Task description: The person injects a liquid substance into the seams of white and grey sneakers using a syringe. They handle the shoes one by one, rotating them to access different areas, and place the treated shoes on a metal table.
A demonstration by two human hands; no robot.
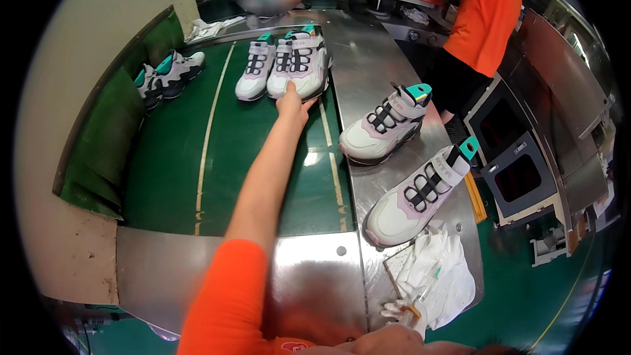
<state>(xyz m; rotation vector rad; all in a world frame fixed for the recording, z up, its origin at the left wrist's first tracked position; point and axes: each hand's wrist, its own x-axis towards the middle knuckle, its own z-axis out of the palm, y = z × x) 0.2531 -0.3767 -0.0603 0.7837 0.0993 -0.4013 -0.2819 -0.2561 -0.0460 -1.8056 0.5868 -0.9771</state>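
Note:
My left hand (295, 103) reaches forward over the green belt and grips the toe of a white and lilac high-top sneaker (309, 69). Its fingers are closed round the toe, some of them hidden by the shoe. Close on the left stand two similar sneakers, one (281, 62) right beside it and another (254, 75) further left. Each has dark laces and a teal insert at the collar. Of my right hand, only a patch of skin (394, 338) at the lower edge may show; its fingers cannot be made out.
Two more sneakers, one far (388, 125) and one near (420, 197), stand on the metal ledge (358, 46) right of the belt (263, 177). White cloths (447, 276) lie nearby. Darker sneakers (174, 75) sit far left. Co-workers (490, 20) are at the back.

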